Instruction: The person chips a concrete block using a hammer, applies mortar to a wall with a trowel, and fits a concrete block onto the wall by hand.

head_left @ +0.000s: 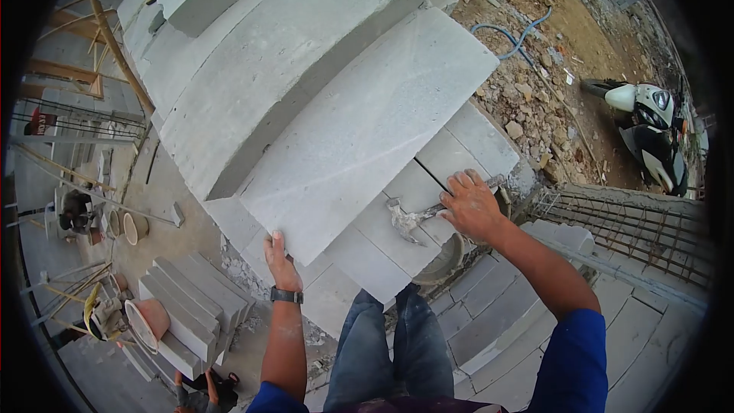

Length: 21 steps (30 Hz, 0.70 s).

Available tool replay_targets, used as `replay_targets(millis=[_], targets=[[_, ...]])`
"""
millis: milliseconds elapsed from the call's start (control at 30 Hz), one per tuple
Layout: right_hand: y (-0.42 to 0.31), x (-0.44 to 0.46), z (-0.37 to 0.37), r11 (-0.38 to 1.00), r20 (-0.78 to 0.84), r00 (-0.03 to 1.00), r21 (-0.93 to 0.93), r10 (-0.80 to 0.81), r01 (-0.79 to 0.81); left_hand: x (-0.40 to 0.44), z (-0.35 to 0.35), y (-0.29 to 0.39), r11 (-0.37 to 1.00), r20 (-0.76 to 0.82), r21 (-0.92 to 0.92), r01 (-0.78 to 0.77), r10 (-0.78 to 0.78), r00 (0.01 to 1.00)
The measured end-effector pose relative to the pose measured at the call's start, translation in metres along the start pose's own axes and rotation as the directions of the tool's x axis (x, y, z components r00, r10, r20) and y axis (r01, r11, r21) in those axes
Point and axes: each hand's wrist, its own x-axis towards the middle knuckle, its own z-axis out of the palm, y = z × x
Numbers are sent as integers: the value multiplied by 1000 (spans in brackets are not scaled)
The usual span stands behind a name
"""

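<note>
A long, flat grey block [367, 134] lies across the stacked blocks in front of me. My left hand [281, 261], with a dark watch at the wrist, touches the near left end of this block. Its thumb is apart from the other fingers, which are partly hidden at the block's edge. My right hand [470, 203] is wrapped round the handle of a hammer. The hammer's worn metal head [405, 222] rests over the smaller pale blocks [367, 260], pointing left. Behind the flat block rises a thicker block [306, 53].
Rubble and a blue hose [527, 30] lie at the upper right, near a parked motorbike [650, 134]. A rebar cage [634, 233] is at the right. Below left are stacked slabs [183, 306], buckets [136, 227] and people at work. A round container [443, 264] sits near my legs.
</note>
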Motion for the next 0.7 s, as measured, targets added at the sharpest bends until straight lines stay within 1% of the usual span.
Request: replay_targets(millis=[33, 67, 100, 133, 167, 200, 233, 267, 300, 333, 400, 433, 533, 567, 600, 667, 700], targets=[[9, -8, 1, 999, 37, 999, 2, 32, -32, 5, 6, 1, 994, 32, -85, 67, -64, 997], [25, -12, 1, 986, 112, 980, -56, 162, -156, 7, 14, 1, 977, 67, -166, 131, -122, 990], [44, -10, -2, 955, 175, 941, -119, 288, -270, 8, 17, 0, 951, 103, -241, 193, -172, 980], [60, -1, -17, 888, 29, 894, 111, 446, -447, 8, 17, 0, 954, 102, -236, 183, -163, 981], [83, 13, -33, 755, -74, 789, 359, 609, -549, 7, 17, -1, 958, 101, -230, 171, -151, 983], [124, 34, -30, 520, -48, 707, 713, 706, -471, 8, 17, -2, 962, 106, -223, 158, -137, 985], [156, 61, -16, 471, -156, 597, 777, 787, -418, 8, 17, -4, 964, 86, -217, 156, -140, 986], [179, 83, -7, 428, -245, 461, 834, 853, -348, 8, 17, -6, 966, 67, -210, 151, -140, 988], [185, 101, -16, 285, -151, 482, 934, 863, -216, 8, 16, -6, 969, 50, -201, 141, -134, 990], [182, 116, -25, 120, -66, 510, 990, 858, -73, 8, 18, -3, 967, 45, -215, 136, -129, 991], [173, 141, -21, 181, -149, 451, 983, 880, -29, 3, 26, 6, 960, 55, -246, 132, -122, 991], [173, 141, -21, 216, -185, 421, 976, 888, -28, 4, 27, 4, 949, 20, -271, 160, -161, 987], [182, 114, -44, 270, -164, 480, 950, 862, -159, -8, 16, 24, 939, 129, -288, 186, -155, 979], [186, 110, -45, 349, -247, 412, 917, 877, -192, -18, 13, 41, 928, 174, -277, 247, -205, 963], [180, 107, -61, 388, -245, 455, 886, 856, -254, -36, 7, 64, 914, 201, -266, 307, -259, 945], [156, 72, -124, 448, -217, 523, 814, 825, -369, -60, -8, 103, 873, 251, -223, 433, -378, 891], [138, 70, -150, 551, -301, 536, 733, 789, -398, -62, -10, 119, 847, 287, -205, 490, -427, 858]])
